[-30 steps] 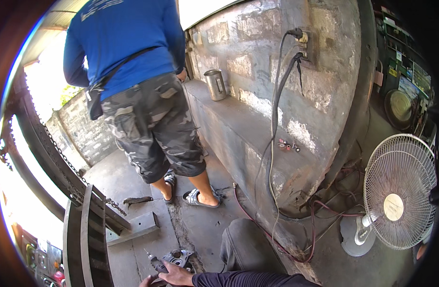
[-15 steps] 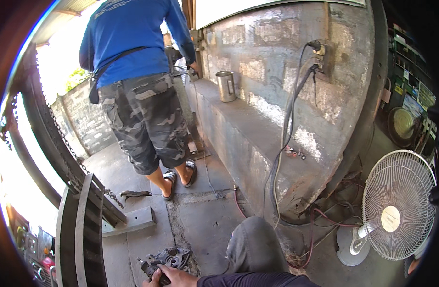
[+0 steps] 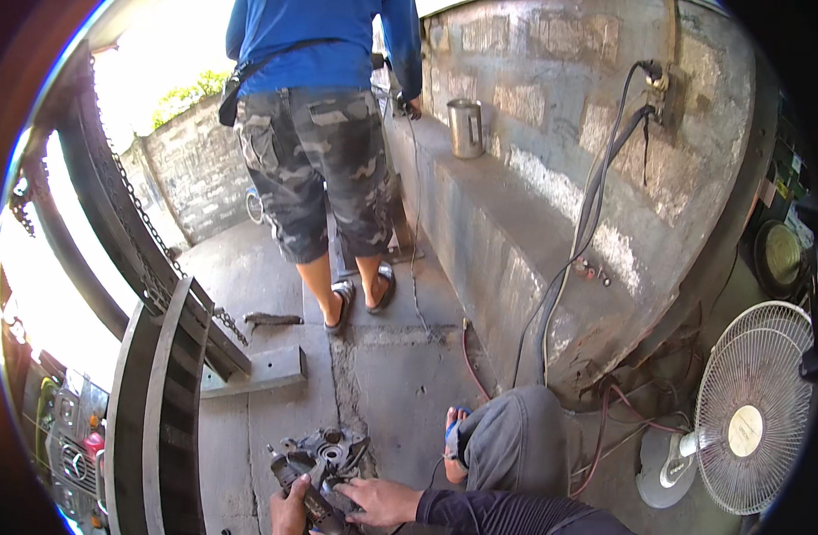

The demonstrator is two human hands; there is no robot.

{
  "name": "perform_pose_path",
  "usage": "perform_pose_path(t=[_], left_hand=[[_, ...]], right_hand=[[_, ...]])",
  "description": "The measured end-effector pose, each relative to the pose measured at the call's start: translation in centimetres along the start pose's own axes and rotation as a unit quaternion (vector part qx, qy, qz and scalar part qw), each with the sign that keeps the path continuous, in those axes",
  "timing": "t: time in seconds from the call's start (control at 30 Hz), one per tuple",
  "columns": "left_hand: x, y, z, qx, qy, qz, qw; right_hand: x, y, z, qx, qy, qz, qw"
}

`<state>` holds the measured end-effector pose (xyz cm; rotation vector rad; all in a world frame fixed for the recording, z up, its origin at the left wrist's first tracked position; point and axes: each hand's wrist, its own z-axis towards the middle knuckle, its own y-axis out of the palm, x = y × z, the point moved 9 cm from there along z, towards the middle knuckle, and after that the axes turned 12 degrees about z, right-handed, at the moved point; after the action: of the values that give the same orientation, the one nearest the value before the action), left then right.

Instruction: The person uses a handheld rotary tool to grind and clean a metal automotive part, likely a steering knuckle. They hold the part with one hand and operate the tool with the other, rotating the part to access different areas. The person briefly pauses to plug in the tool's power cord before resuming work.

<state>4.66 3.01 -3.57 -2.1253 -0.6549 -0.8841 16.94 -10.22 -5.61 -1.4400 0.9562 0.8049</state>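
Note:
Low in the view, my left hand [image 3: 289, 509] is wrapped round a dark, slim power tool [image 3: 318, 512], which looks like a die grinder with a thin tip pointing away from me. Just beyond it lies a dark metal casting [image 3: 330, 453] with round bores and arms, on the concrete floor. To the right of the tool, my right hand [image 3: 382, 501] has its fingers bent over the casting's near end. Its fingertips are partly hidden there. The tool's tip overlaps the casting's left side; whether they touch I cannot tell.
A person in a blue shirt and camouflage shorts [image 3: 315, 169] stands ahead, back turned. Steel beams and a chain [image 3: 159, 401] rise at left. A metal mug [image 3: 465, 129] stands on the wall's ledge. Cables [image 3: 596, 201] hang at right, near a fan [image 3: 755, 415].
My right hand has moved off the left hand's side to the casting, so my hands are farther apart. More of the tool shows. The view has shifted, and the person ahead has changed stance.

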Motion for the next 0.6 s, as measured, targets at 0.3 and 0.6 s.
perform_pose_path(t=[0.3, 0.6], left_hand=[[-0.7, 0.9, -0.3, -0.029, -0.023, -0.032, 0.999], [0.0, 0.7, -0.1, -0.036, 0.021, 0.065, 0.997]], right_hand=[[0.2, 0.3, -0.7, -0.002, -0.05, -0.084, 0.995], [3.2, 4.1, 0.6, 0.049, -0.141, -0.16, 0.976]])
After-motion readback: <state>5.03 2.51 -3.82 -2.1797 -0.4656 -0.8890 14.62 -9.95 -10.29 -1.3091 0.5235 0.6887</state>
